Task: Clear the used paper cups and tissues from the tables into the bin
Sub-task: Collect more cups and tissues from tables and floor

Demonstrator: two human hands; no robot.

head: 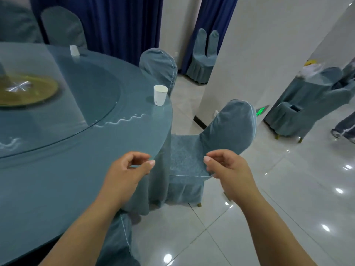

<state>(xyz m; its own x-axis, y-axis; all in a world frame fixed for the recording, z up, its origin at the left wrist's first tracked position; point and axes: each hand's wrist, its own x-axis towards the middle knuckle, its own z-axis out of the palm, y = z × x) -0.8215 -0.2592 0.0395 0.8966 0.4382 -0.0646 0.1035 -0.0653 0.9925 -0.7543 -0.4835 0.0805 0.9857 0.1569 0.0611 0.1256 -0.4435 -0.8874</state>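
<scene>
Both grips hang loosely curled, grasping nothing: left grip (132,167) over the round teal glass-topped surface (57,179), right grip (227,167) above a teal fabric-covered chair (230,127). Farther on, a white paper cup (160,95) stands at the surface's rim; a hasty reach could knock it floorward. Beyond, a second white cup (74,50) is blurred; no bin shows.
</scene>
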